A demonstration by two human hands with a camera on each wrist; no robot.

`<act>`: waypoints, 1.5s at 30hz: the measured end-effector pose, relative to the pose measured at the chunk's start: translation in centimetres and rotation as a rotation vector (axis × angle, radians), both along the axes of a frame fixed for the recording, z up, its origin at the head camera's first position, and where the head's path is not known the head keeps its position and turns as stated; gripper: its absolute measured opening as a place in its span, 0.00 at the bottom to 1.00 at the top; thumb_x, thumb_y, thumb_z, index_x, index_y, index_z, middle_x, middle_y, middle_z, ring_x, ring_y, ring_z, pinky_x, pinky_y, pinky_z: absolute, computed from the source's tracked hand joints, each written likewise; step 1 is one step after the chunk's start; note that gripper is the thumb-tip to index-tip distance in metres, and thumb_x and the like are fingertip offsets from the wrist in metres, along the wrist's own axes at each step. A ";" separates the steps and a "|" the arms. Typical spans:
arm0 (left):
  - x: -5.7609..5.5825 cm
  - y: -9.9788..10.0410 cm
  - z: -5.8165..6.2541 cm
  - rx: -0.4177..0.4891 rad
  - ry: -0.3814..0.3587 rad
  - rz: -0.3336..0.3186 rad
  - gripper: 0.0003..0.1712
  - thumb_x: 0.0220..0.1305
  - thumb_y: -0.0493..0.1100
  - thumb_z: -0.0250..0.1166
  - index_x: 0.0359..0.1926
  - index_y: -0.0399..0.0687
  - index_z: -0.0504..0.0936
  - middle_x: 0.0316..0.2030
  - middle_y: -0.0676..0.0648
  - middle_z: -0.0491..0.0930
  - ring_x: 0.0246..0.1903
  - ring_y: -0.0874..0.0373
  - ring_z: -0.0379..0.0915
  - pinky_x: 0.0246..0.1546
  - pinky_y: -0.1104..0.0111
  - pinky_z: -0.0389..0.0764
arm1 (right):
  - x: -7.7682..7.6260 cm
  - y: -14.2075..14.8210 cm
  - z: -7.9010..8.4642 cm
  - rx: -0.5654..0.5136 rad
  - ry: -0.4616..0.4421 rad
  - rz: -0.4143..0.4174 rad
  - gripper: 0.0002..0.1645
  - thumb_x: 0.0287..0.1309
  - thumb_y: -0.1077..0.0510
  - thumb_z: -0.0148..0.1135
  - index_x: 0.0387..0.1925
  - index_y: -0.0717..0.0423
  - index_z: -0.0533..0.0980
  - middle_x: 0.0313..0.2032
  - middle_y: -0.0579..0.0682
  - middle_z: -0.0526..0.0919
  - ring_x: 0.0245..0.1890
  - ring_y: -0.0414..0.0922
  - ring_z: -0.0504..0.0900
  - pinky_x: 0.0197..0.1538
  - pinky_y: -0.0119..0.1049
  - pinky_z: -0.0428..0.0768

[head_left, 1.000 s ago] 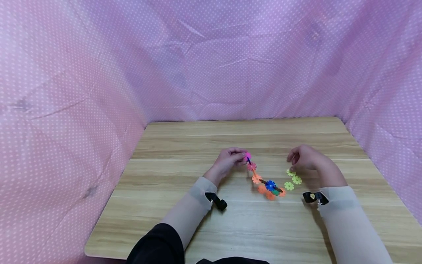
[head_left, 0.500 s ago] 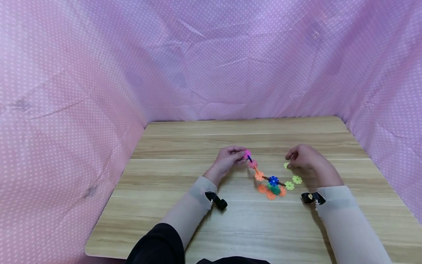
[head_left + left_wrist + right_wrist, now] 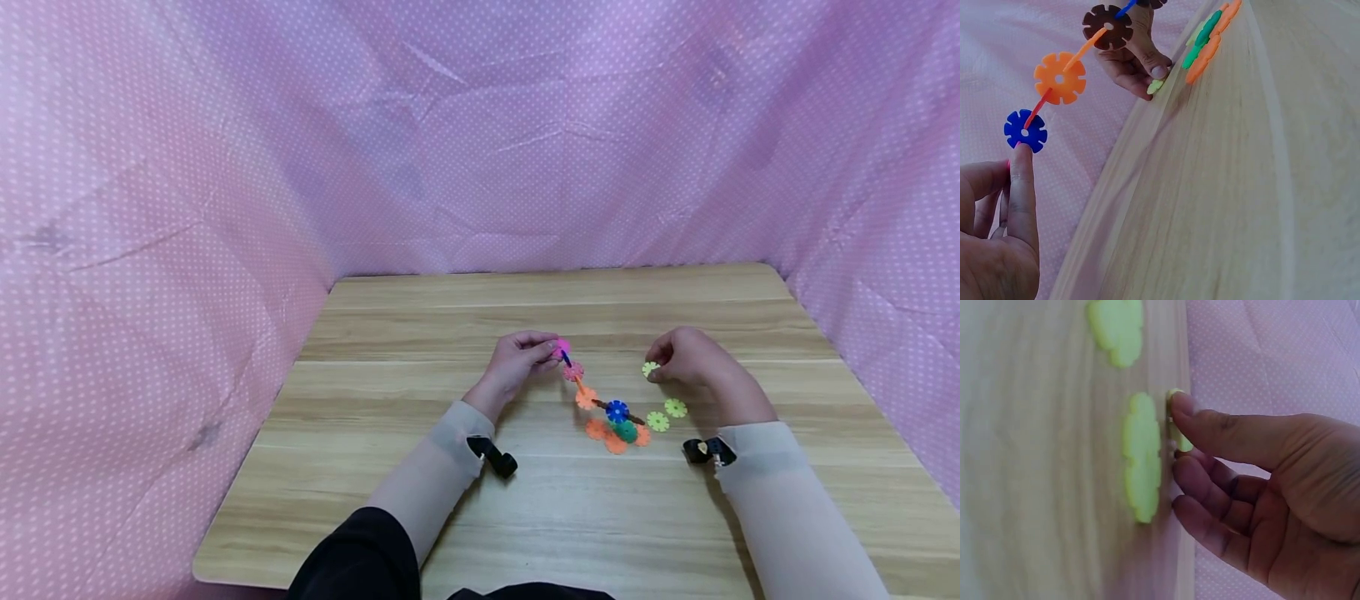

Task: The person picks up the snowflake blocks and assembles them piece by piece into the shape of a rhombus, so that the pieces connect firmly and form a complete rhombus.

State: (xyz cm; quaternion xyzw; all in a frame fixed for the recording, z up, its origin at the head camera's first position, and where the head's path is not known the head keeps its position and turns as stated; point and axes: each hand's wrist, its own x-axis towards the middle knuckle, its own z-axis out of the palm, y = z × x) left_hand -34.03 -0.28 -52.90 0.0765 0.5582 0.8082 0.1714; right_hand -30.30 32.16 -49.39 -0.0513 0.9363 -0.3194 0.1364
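Head view. I find the hands well apart, right of centre in the frame. The left hand (image 3: pixel 517 362) pinches a pink disc (image 3: pixel 562 347), the upper end of a chain of slotted discs (image 3: pixel 586 397) sloping down rightward. The right hand (image 3: pixel 693 358) pinches a yellow disc (image 3: pixel 649 367). Risk, in my judgement: gripped at one end only, the chain could swing into the pieces on the tabletop (image 3: pixel 420 333), or strain and part at a slot. Below it I count three loose orange discs (image 3: pixel 616 442) and, to their right, two loose yellow discs (image 3: pixel 657 422).

Left wrist view. The chain crosses the upper left. I count eight: one pink, two blue, one red, two orange, two brown, the last cut by the frame. Two green discs (image 3: pixel 1210 28) show at upper right.

Right wrist view. Thumb and fingers hide most of the yellow disc, right of centre. Being thin, it could slip if the pinch loosens.
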 end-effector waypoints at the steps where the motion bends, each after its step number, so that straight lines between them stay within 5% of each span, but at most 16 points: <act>1: 0.0 0.0 0.0 0.001 0.000 0.001 0.13 0.71 0.27 0.65 0.54 0.29 0.85 0.43 0.41 0.88 0.34 0.59 0.87 0.45 0.65 0.88 | 0.0 0.0 -0.1 0.003 0.003 -0.001 0.12 0.59 0.59 0.78 0.43 0.56 0.86 0.41 0.52 0.85 0.40 0.51 0.78 0.43 0.43 0.80; 11: 0.1 0.1 -0.2 0.010 0.007 0.011 0.14 0.70 0.25 0.64 0.55 0.26 0.83 0.41 0.42 0.88 0.33 0.59 0.87 0.43 0.66 0.88 | -0.8 -0.4 -0.3 -0.013 0.129 0.013 0.07 0.67 0.65 0.67 0.44 0.57 0.87 0.37 0.51 0.86 0.39 0.49 0.81 0.43 0.43 0.80; 16: 0.1 0.2 -0.2 0.008 0.007 0.017 0.13 0.70 0.24 0.64 0.54 0.26 0.84 0.41 0.41 0.88 0.33 0.59 0.87 0.43 0.66 0.88 | -1.0 -1.6 0.3 -0.058 0.208 -0.024 0.07 0.69 0.60 0.69 0.45 0.57 0.87 0.40 0.52 0.87 0.41 0.50 0.83 0.45 0.43 0.81; 21: 0.1 0.2 -0.2 0.011 0.004 0.013 0.14 0.70 0.25 0.64 0.55 0.25 0.83 0.40 0.42 0.88 0.34 0.59 0.87 0.44 0.65 0.88 | -0.7 -3.3 1.1 -0.163 0.218 -0.048 0.08 0.69 0.57 0.70 0.45 0.57 0.86 0.39 0.53 0.87 0.41 0.50 0.84 0.43 0.40 0.84; 31: 0.0 0.4 -0.4 0.000 0.001 0.013 0.13 0.69 0.24 0.65 0.54 0.25 0.84 0.42 0.40 0.88 0.34 0.58 0.87 0.43 0.67 0.88 | -0.3 -6.3 1.1 -0.341 0.214 -0.007 0.05 0.69 0.61 0.69 0.43 0.59 0.86 0.38 0.54 0.89 0.42 0.60 0.88 0.45 0.52 0.88; 40: 0.0 0.5 -0.4 -0.007 -0.002 0.008 0.14 0.69 0.25 0.66 0.55 0.24 0.83 0.40 0.40 0.88 0.34 0.58 0.87 0.43 0.66 0.88 | -0.3 -8.0 0.8 -0.391 0.269 0.035 0.03 0.67 0.63 0.71 0.40 0.58 0.87 0.36 0.52 0.89 0.39 0.59 0.89 0.40 0.43 0.89; 45: -0.1 0.5 -0.6 -0.010 -0.004 0.008 0.14 0.70 0.25 0.65 0.55 0.25 0.83 0.41 0.39 0.88 0.34 0.58 0.87 0.44 0.66 0.88 | -0.2 -8.7 0.8 -0.362 0.275 0.036 0.03 0.67 0.61 0.72 0.39 0.57 0.87 0.36 0.50 0.89 0.36 0.51 0.89 0.38 0.34 0.87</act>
